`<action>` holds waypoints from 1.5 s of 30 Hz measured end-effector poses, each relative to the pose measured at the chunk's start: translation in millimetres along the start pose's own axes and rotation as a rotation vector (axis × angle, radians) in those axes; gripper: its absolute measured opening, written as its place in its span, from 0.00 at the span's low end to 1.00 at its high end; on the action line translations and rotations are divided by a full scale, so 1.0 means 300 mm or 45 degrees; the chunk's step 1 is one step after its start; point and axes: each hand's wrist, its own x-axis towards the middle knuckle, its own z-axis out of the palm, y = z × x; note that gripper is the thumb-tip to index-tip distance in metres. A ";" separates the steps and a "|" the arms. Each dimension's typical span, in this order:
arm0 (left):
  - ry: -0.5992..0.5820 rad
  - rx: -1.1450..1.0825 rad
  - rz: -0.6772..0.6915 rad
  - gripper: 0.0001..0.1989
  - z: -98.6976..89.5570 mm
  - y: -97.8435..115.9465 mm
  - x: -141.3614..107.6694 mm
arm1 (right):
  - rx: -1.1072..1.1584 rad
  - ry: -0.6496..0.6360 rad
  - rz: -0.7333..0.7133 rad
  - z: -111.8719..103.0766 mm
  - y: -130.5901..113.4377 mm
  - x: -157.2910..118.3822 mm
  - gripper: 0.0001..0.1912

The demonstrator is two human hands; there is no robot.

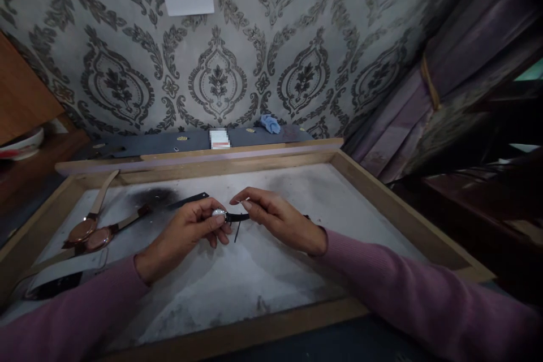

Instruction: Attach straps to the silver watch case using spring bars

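Observation:
My left hand [186, 232] grips a wristwatch [219, 212] by its silvery round case, between thumb and fingers. The watch's black strap [237, 217] stretches rightward and passes beneath my right hand [275, 218]. The thumb and index finger of that hand pinch a small, thin, light piece [239, 202] just above the strap; it is too small to name. A thin dark stick [237, 232] shows under the strap, slanting down. Behind my left hand lies a flat dark strip [189, 200] on the white tray floor.
A wooden-framed tray [369, 181] surrounds the work. Two rose-gold watches [82, 230] with light straps lie at its left, near another pale strap [68, 271]. Behind the frame are a small box [219, 138] and a crumpled blue cloth [270, 124]. A curtain [394, 119] hangs at right.

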 end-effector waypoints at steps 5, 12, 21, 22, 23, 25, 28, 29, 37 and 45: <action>-0.014 0.042 0.061 0.10 0.004 0.007 -0.001 | -0.073 -0.063 -0.003 0.011 0.006 -0.009 0.12; 0.018 0.078 0.133 0.11 0.023 0.018 -0.017 | 0.098 -0.090 -0.070 0.034 0.007 -0.015 0.13; 0.074 -0.081 0.081 0.12 0.024 0.018 -0.016 | 0.101 -0.050 -0.029 0.036 0.016 -0.017 0.16; 0.073 -0.109 0.082 0.12 0.024 0.016 -0.015 | 0.078 -0.042 -0.038 0.035 0.014 -0.017 0.16; 0.070 -0.137 0.079 0.12 0.024 0.015 -0.014 | 0.049 -0.032 -0.054 0.034 0.012 -0.017 0.16; 0.065 -0.181 0.069 0.12 0.024 0.014 -0.014 | -0.015 -0.015 -0.095 0.031 0.009 -0.017 0.17; 0.055 -0.212 0.059 0.12 0.024 0.014 -0.016 | -0.084 -0.015 -0.131 0.025 0.004 -0.016 0.17; 0.052 -0.212 0.057 0.12 0.023 0.015 -0.016 | -0.098 -0.020 -0.131 0.023 0.002 -0.016 0.17; 0.037 -0.126 0.074 0.10 0.020 0.014 -0.013 | -0.174 -0.049 -0.138 0.015 -0.001 -0.017 0.16; 0.027 -0.048 0.104 0.10 0.022 0.015 -0.015 | -0.157 -0.064 -0.121 0.014 0.005 -0.016 0.16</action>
